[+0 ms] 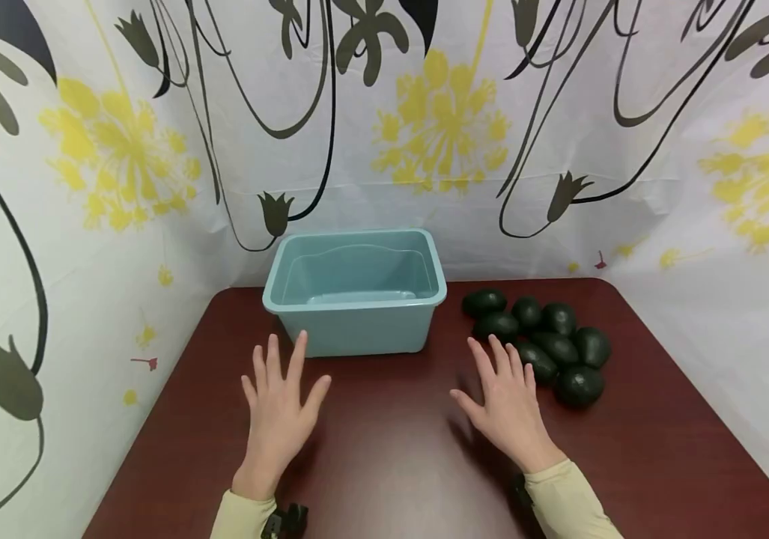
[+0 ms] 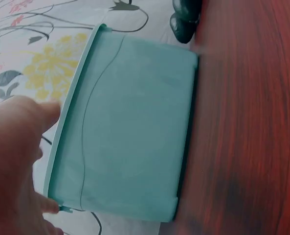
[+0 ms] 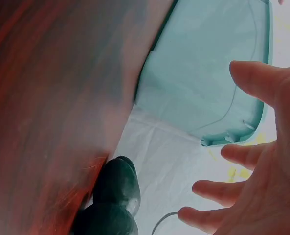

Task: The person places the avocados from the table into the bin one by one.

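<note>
A light teal plastic bin [image 1: 357,329] stands upright at the back of the table, its inside bare in the head view. Several dark green avocados [image 1: 555,348] lie grouped to its right. My left hand [image 1: 279,419] hovers in front of the bin's left part, fingers spread and holding nothing. Close to the near side of the avocados, my right hand [image 1: 508,412] is also spread and holds nothing. The left wrist view has the left thumb [image 2: 49,112] overlapping the bin's rim. In the right wrist view, the right fingers [image 3: 218,191] are extended beside the avocados [image 3: 118,186].
The dark red-brown table [image 1: 384,434] has rounded back corners. Behind it and along the sides hangs a white cloth [image 1: 357,195] with yellow and grey flower prints. Each wrist carries a small black device, the left one [image 1: 286,520] showing below the sleeve.
</note>
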Action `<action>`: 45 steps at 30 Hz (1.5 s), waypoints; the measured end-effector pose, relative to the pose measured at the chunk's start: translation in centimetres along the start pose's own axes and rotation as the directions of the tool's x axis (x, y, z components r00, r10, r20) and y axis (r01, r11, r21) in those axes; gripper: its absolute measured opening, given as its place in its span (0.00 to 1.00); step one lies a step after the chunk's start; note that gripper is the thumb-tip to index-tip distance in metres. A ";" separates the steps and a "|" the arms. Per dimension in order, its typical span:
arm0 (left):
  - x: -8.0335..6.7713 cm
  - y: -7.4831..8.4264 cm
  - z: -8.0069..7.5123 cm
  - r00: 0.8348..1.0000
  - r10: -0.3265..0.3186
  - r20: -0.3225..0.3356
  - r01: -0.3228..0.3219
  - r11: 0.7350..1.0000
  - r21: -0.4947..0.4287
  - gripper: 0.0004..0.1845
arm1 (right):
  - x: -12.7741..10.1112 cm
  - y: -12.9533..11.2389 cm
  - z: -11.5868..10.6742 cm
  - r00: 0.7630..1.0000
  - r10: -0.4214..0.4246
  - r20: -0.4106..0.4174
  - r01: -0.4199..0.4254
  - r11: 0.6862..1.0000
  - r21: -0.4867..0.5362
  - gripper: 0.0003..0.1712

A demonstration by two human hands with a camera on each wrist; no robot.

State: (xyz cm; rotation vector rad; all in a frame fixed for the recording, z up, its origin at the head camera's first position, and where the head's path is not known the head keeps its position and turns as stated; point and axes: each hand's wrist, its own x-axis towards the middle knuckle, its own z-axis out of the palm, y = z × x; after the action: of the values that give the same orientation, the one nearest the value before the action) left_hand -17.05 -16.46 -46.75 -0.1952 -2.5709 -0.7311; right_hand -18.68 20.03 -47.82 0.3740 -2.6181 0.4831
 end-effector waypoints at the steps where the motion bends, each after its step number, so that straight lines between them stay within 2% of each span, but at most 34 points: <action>1: 0.2 0.0 0.0 1.000 -0.003 -0.011 0.003 1.000 -0.016 0.44 | 0.1 0.2 -0.2 1.000 0.001 0.004 -0.001 1.000 0.005 0.53; 6: 1.5 0.1 -0.3 0.996 -0.018 -0.089 0.009 0.995 -0.103 0.42 | 0.0 1.3 -1.5 1.000 -0.011 0.028 0.011 1.000 -0.017 0.52; 12: 3.2 -0.4 -1.1 0.975 -0.006 -0.222 -0.037 0.982 -0.188 0.38 | -0.3 3.1 -3.1 0.997 -0.052 0.053 0.055 0.996 -0.074 0.48; 17: 4.4 -1.2 -1.6 0.971 -0.024 -0.236 -0.044 0.959 -0.280 0.35 | -0.8 4.7 -4.2 0.994 -0.087 0.067 0.093 0.991 -0.096 0.44; 20: 5.0 -1.9 -1.7 0.973 -0.066 -0.223 -0.016 0.937 -0.348 0.35 | -1.4 5.9 -4.6 0.991 -0.110 0.071 0.118 0.987 -0.112 0.44; 29: 6.4 -3.2 -1.9 0.964 -0.206 -0.166 0.095 0.856 -0.507 0.33 | -2.8 9.3 -5.3 0.985 -0.152 0.076 0.163 0.973 -0.166 0.47; 35: 7.3 -3.4 -1.9 0.965 -0.229 -0.125 0.115 0.804 -0.583 0.34 | -2.9 11.0 -6.1 0.983 -0.165 0.084 0.178 0.968 -0.177 0.47; 39: 7.3 -2.4 -2.7 0.969 -0.240 -0.065 0.139 0.740 -0.658 0.34 | -3.0 12.1 -6.2 0.980 -0.165 0.111 0.182 0.968 -0.170 0.45; 45: 7.5 -1.9 -3.1 0.961 -0.275 0.005 0.180 0.617 -0.766 0.32 | -3.4 13.0 -6.2 0.975 -0.184 0.125 0.202 0.968 -0.151 0.42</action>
State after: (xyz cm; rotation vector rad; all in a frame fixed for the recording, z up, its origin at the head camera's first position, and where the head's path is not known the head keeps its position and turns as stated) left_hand -22.94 -19.63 -41.82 -0.0730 -2.0266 -1.8567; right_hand -17.80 34.78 -47.75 0.6103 -2.6672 0.1860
